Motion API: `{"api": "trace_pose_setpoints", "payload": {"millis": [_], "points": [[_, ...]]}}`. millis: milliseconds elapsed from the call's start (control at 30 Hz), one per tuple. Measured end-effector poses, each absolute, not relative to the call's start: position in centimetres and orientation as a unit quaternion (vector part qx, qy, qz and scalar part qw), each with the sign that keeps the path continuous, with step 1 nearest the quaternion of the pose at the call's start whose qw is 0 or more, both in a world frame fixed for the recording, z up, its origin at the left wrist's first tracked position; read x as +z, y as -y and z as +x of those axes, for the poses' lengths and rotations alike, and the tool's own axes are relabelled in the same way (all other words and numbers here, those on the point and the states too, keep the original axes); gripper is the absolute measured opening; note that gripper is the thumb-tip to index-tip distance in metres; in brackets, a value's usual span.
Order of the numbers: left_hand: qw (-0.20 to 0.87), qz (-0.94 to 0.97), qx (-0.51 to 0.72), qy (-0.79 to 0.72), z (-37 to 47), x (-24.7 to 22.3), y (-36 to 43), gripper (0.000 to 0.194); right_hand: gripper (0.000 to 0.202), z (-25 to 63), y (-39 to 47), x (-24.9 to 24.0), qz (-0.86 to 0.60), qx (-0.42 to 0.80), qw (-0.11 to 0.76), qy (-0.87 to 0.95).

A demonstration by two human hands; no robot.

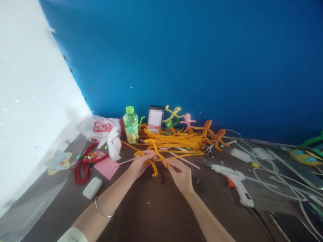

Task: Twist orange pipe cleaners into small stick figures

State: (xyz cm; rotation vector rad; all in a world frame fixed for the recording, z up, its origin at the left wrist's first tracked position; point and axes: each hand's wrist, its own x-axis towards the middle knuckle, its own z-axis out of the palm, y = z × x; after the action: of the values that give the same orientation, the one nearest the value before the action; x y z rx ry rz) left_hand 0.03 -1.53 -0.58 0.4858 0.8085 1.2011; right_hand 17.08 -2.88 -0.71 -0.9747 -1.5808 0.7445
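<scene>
My left hand [141, 164] is closed on an orange pipe-cleaner piece [152, 167], parts of it coiled, whose ends stick out on both sides of the fingers. My right hand [180, 173] pinches an orange strand of the same piece near its right end, just right of my left hand. One strand rises from between the hands toward the back. Behind them lies a thick bundle of orange pipe cleaners [176, 139]. Pink stems [183, 159] lie on the table close to both hands.
Left: plastic bag [101, 129], bottle [131, 126], red ribbon [81, 171], pink paper [107, 168], white case [92, 188]. Behind: pipe-cleaner figures [187, 121]. Right: scissors [209, 153], glue gun [236, 181] with cord, white cables [277, 181], phone [292, 227]. A blue wall stands behind.
</scene>
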Motion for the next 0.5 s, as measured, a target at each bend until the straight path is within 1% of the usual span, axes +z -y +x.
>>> {"api": "trace_pose_setpoints", "payload": {"millis": [167, 267, 367, 500], "points": [[0.718, 0.251, 0.543, -0.356, 0.07, -0.55, 1.67, 0.019, 0.027, 17.42, 3.15, -1.21, -0.359, 0.145, 0.513, 0.766], [0.711, 0.266, 0.543, -0.359, 0.13, -0.67, 1.75, 0.021, 0.033, 17.58, 3.34, -1.43, -0.345, 0.071, 0.494, 0.795], [0.71, 0.27, 0.539, -0.364, 0.11, -0.74, 1.81, 0.023, 0.038, 17.66, 3.6, -1.29, -0.338, 0.05, 0.481, 0.807], [0.712, 0.271, 0.538, -0.361, 0.08, -0.74, 1.84, 0.022, 0.037, 17.72, 3.68, -1.11, -0.326, 0.054, 0.469, 0.819]]}}
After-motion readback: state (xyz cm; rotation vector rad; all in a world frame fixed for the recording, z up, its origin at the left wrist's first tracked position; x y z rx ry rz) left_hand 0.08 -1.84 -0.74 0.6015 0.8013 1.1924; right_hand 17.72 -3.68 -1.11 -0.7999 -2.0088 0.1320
